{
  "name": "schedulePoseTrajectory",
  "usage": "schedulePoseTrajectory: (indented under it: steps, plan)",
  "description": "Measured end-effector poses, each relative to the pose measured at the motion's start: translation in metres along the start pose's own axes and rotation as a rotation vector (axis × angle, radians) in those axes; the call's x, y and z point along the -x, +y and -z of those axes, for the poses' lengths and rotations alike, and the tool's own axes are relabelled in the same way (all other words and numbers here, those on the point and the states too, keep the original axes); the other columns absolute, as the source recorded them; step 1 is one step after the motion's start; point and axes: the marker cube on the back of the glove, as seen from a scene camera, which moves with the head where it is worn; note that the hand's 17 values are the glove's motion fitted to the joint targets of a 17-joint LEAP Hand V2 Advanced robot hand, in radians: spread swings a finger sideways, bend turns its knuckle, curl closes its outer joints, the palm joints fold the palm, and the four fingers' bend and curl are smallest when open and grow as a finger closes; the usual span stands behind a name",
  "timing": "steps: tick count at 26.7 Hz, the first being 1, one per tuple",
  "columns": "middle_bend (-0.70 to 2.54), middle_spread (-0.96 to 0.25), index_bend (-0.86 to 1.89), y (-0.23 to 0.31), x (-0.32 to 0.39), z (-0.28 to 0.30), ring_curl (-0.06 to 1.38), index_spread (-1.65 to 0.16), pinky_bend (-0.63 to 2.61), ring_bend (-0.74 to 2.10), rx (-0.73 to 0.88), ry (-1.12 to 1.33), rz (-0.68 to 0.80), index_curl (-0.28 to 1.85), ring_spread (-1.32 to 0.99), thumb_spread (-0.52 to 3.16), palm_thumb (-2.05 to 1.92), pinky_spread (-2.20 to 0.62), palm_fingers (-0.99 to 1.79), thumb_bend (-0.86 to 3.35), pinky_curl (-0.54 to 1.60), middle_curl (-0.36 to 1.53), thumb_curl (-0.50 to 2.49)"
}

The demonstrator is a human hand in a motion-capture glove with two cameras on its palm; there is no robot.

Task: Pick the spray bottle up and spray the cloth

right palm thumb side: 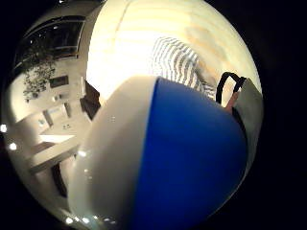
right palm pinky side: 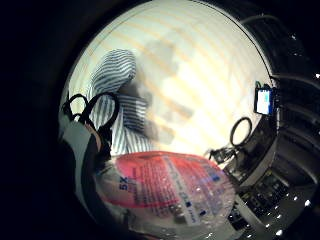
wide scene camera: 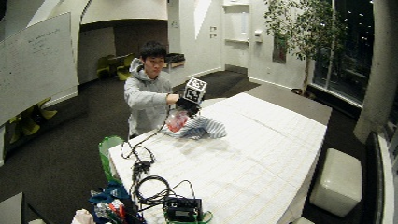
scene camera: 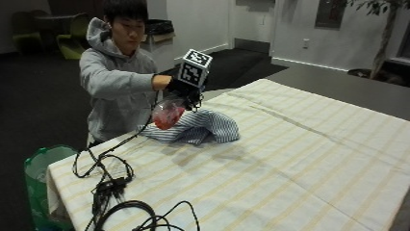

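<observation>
- Right hand (scene camera: 183,91) grasps the spray bottle (scene camera: 168,114), raised off the bench (scene camera: 307,163).
- Striped cloth (scene camera: 198,126) lies bunched directly below, at 4 o'clock of the bottle.

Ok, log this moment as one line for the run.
right hand: holds spray bottle lifted | striped cloth: bunched on table, below bottle | spray: none visible

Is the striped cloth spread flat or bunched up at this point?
Bunched up. The striped cloth sits in a rumpled heap on the tablecloth, folds raised, just below the spray bottle that the right hand holds.
</observation>
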Motion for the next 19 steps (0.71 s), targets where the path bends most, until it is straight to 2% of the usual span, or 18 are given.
schedulePoseTrajectory:
  steps: [10,19]
  plan:
    - [0.63,-0.09,0.44,-0.004,0.005,-0.017,0.46,-0.2,0.37,0.63,0.0,-0.022,0.009,0.56,-0.18,0.03,1.0,-0.29,1.39,-0.03,0.39,0.5,0.72]
    - [0.63,-0.09,0.43,0.004,0.046,0.008,0.46,-0.2,0.37,0.63,-0.143,-0.181,0.13,0.56,-0.18,0.03,1.0,-0.28,1.39,-0.03,0.4,0.5,0.73]
